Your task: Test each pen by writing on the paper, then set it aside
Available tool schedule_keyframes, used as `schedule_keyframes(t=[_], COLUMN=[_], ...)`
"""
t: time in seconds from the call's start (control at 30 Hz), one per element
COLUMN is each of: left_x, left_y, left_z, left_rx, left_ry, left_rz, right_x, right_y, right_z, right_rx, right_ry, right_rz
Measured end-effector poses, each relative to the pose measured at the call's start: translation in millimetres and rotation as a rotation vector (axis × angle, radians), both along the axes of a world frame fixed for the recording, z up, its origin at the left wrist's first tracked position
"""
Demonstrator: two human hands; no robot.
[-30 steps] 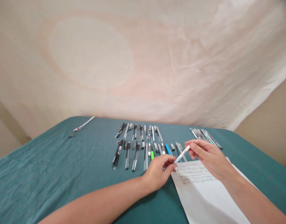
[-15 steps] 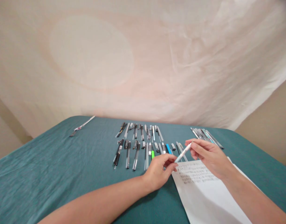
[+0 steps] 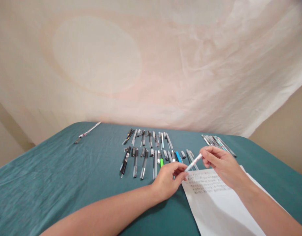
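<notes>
A slim pen (image 3: 193,163), white with a pale blue end, slants between my two hands above the top of a paper sheet. My left hand (image 3: 171,179) pinches its lower, pale blue end between thumb and fingers. At the upper, white end the fingers of my right hand (image 3: 221,164) close on the tip and cover it. Below the hands lies the white paper (image 3: 215,209), with several lines of handwriting near its top. Just behind my left hand are a green pen part (image 3: 161,162) and a blue one (image 3: 178,156).
Two rows of pens and loose caps lie mid-table, including a black pen (image 3: 144,164) in front and a grey one (image 3: 169,141) behind. A pen bundle (image 3: 218,144) lies at the back right, a long thin pen (image 3: 88,132) far left. Green cloth (image 3: 74,177) covers the table.
The fingers of my right hand have closed further over the pen's white end, which stuck out at the fingertips before. My left hand has stayed in place.
</notes>
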State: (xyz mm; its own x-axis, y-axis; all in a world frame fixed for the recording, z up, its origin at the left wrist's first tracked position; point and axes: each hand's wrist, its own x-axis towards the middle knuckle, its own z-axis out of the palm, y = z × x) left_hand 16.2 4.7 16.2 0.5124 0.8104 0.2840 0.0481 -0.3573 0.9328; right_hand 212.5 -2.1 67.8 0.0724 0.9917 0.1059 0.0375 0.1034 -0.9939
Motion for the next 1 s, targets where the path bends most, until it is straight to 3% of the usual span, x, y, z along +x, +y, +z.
schedule_keyframes(t=[0.17,0.4,0.57,0.8,1.0], left_x=[0.2,0.4,0.7,1.8,1.1], left_y=[0.8,0.4,1.5,0.1,0.7], left_z=[-0.4,-1.7,-2.6,-2.1,-1.3], left_rx=[-0.010,-0.010,-0.008,-0.010,-0.033], left_ry=[-0.023,-0.013,-0.029,-0.017,-0.036], left_rz=[0.009,0.001,0.003,-0.003,-0.006], right_x=[-2.8,-2.1,-4.9,-3.3,-6.9], right_y=[-0.8,0.5,-1.1,-1.6,-1.7], right_z=[2.2,-1.1,2.1,0.5,2.4], right_rx=[-0.028,0.000,-0.016,-0.004,-0.006], right_ry=[0.039,0.003,0.072,0.021,0.043], right_rz=[0.083,-0.016,0.079,0.012,0.097])
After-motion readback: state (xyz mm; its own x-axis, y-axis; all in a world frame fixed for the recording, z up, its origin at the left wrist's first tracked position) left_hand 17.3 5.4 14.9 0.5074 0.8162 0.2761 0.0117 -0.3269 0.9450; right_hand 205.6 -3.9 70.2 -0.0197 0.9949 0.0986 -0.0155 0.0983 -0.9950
